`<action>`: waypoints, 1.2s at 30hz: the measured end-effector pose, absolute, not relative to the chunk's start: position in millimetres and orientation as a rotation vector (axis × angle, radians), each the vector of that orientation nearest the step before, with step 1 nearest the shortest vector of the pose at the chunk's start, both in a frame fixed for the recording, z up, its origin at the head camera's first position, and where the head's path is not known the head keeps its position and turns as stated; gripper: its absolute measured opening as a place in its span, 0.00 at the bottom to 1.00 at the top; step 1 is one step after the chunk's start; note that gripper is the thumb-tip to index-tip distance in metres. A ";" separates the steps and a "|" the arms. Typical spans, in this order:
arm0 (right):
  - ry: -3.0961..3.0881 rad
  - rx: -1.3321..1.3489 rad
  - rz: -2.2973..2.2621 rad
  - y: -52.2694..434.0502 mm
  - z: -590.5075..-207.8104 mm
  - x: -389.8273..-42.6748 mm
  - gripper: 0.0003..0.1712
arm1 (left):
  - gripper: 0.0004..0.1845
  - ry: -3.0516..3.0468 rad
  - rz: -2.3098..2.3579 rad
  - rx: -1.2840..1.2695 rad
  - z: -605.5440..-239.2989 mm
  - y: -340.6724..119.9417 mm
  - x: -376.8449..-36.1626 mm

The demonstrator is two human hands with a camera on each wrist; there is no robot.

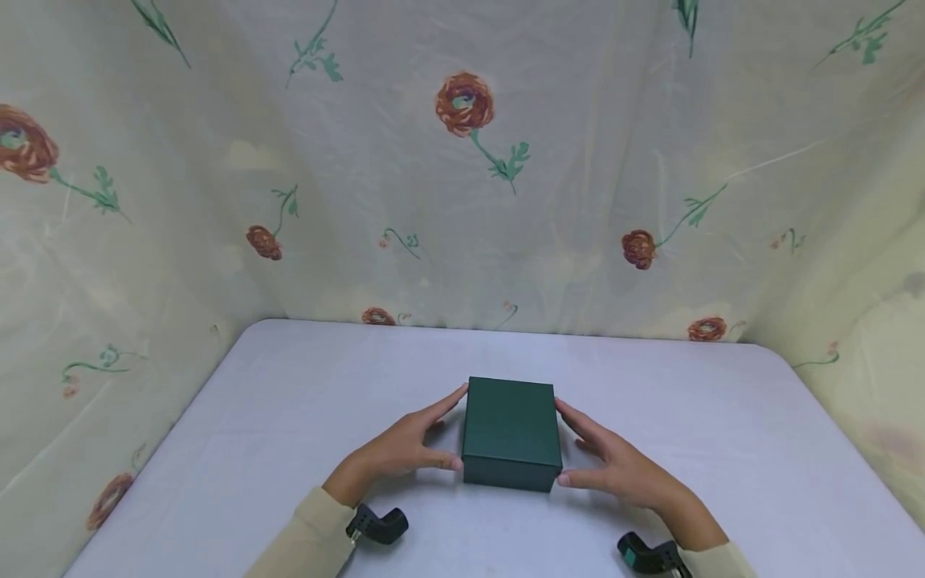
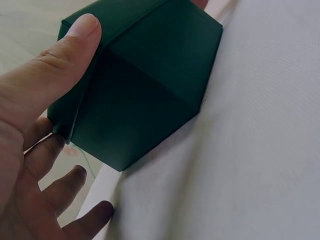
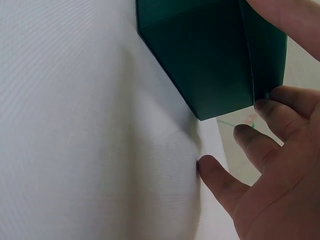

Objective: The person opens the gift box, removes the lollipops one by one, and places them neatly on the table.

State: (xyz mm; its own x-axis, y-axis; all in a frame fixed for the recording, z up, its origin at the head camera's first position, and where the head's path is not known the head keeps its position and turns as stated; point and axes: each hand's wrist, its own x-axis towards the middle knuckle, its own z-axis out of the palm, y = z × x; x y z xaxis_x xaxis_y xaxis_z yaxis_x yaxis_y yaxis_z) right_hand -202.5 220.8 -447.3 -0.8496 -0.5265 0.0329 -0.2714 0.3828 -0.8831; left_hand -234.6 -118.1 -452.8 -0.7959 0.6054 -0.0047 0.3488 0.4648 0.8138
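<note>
A dark green rectangular box (image 1: 511, 421) with a lid sits on the white table between both hands. My left hand (image 1: 405, 443) holds its left side, thumb by the near corner and index finger by the far one. In the left wrist view the thumb (image 2: 65, 55) lies against the lid, two fingertips meet the lid's far edge, and the other fingers are spread below. My right hand (image 1: 614, 463) holds the right side in the same way. The right wrist view shows its fingertips (image 3: 267, 107) at the lid's edge. What the box contains is hidden.
The white-covered table (image 1: 347, 361) has rounded far corners. Pale curtains (image 1: 564, 160) printed with red flowers hang behind it and at both sides. A black wrist camera mount (image 1: 379, 526) sits on the left wrist, another mount (image 1: 650, 554) on the right.
</note>
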 end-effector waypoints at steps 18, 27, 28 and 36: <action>2.394 -0.705 -1.485 221.0 -443.7 -202.7 0.53 | 0.54 2.361 1.333 0.876 -450.1 -118.1 -235.4; 2.416 -0.729 -1.501 219.4 -435.8 -200.7 0.52 | 0.53 2.359 1.381 0.905 -443.6 -118.0 -235.7; 2.424 -0.732 -1.498 219.2 -434.1 -200.2 0.51 | 0.53 2.363 1.380 0.909 -442.6 -118.1 -235.6; 2.448 -0.783 -1.519 219.4 -420.6 -197.0 0.50 | 0.53 2.363 1.429 0.958 -418.9 -116.3 -224.0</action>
